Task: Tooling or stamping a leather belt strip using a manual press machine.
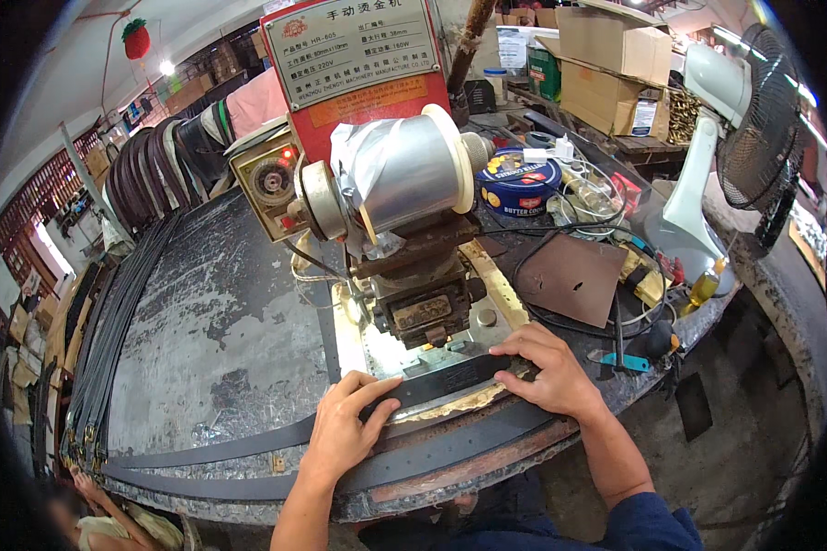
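A black belt strap lies across the bed of a hand-operated hot stamping machine, just in front of its stamping head. Faint marks show on the strap's middle. My left hand grips the strap at the left of the bed, with thumb and forefinger bent against it. At the other side my right hand pinches the strap's end between thumb and fingers. Above the head sits a roll of silver foil. From beneath my left hand, a dark strap runs left over the table.
Another dark strap length curves along the table's front edge. Many black straps lie at the left. A brown square sheet, blue round tin, cables and a blue-handled tool crowd the right, beside a fan. Another person is lower left.
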The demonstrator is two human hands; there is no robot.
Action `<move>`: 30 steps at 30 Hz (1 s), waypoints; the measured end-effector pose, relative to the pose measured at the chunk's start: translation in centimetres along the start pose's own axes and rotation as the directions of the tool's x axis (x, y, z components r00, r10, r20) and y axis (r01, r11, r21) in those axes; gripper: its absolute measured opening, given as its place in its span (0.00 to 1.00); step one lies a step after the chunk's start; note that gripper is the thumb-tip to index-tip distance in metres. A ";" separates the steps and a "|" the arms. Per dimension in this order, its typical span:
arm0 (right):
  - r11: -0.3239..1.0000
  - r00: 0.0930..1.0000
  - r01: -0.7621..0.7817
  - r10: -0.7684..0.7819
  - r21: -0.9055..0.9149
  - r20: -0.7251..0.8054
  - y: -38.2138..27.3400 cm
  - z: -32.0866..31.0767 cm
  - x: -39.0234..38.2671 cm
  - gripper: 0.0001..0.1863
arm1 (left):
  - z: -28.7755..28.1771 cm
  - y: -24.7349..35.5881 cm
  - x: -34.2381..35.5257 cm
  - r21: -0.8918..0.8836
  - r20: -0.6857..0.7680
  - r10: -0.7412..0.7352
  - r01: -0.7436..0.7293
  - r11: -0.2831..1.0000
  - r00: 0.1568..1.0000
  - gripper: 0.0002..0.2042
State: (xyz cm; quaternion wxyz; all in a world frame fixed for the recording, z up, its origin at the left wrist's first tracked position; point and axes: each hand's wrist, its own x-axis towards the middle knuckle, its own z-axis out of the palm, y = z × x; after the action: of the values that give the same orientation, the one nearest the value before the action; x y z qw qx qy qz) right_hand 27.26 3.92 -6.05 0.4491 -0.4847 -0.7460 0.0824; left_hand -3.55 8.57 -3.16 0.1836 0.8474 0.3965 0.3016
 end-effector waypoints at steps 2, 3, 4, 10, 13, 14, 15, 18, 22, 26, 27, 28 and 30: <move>1.000 1.000 0.002 -0.002 -0.010 0.005 0.0 0.0 0.0 0.17 | 0.0 0.0 0.0 -0.012 0.002 -0.012 0.012 1.000 1.000 0.15; 1.000 1.000 0.006 -0.006 -0.003 0.002 0.0 0.0 0.1 0.17 | 0.0 -0.1 0.0 -0.003 -0.002 0.002 -0.002 1.000 1.000 0.15; 1.000 1.000 0.010 -0.010 0.004 -0.001 0.0 0.0 0.1 0.17 | 0.0 -0.1 0.0 0.006 -0.005 0.015 -0.015 1.000 1.000 0.15; 1.000 1.000 0.002 -0.002 0.002 -0.008 0.0 0.1 -0.1 0.17 | 0.0 0.1 0.0 0.002 -0.004 0.016 -0.016 1.000 1.000 0.15; 1.000 1.000 0.004 -0.004 -0.002 -0.003 -0.1 0.0 -0.1 0.17 | 0.1 -0.1 -0.1 0.006 -0.003 0.015 -0.015 1.000 1.000 0.15; 1.000 1.000 0.004 -0.004 -0.002 -0.004 -0.1 0.0 -0.1 0.17 | 0.1 -0.1 0.0 0.006 -0.003 0.015 -0.015 1.000 1.000 0.15; 1.000 1.000 0.005 -0.005 -0.001 0.000 -0.1 0.0 0.0 0.18 | 0.0 -0.1 0.0 0.009 0.001 0.020 -0.020 1.000 1.000 0.15; 1.000 1.000 0.015 -0.015 -0.001 -0.002 0.0 0.1 0.0 0.18 | 0.0 -0.3 -0.1 0.027 0.014 0.018 -0.019 0.999 1.000 0.16; 1.000 1.000 0.019 -0.020 -0.004 -0.007 0.1 0.0 -0.1 0.18 | -0.5 0.5 0.1 0.055 0.071 -0.002 -0.002 0.998 0.997 0.20; 1.000 1.000 0.013 -0.013 -0.014 0.001 0.2 0.0 0.1 0.18 | -1.1 1.1 0.2 0.084 0.106 -0.038 0.029 0.996 0.994 0.22; 1.000 1.000 0.026 -0.026 -0.008 0.013 0.2 -0.1 0.3 0.18 | -1.3 1.2 0.3 0.106 0.117 -0.030 0.017 0.994 0.993 0.22; 0.999 0.999 0.039 -0.039 -0.001 0.026 0.2 -0.2 0.4 0.17 | -1.5 1.4 0.3 0.127 0.128 -0.023 0.007 0.992 0.992 0.22; 0.999 0.997 0.032 -0.032 0.006 0.065 0.0 -0.6 0.6 0.17 | -2.0 1.7 0.4 0.153 0.163 -0.037 0.012 0.988 0.986 0.22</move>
State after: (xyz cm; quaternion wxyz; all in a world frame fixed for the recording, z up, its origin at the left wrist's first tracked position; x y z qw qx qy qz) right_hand 27.66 4.24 -5.30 0.4268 -0.4686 -0.7679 0.0926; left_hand -3.70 7.97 -0.51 0.1544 0.8761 0.4121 0.1970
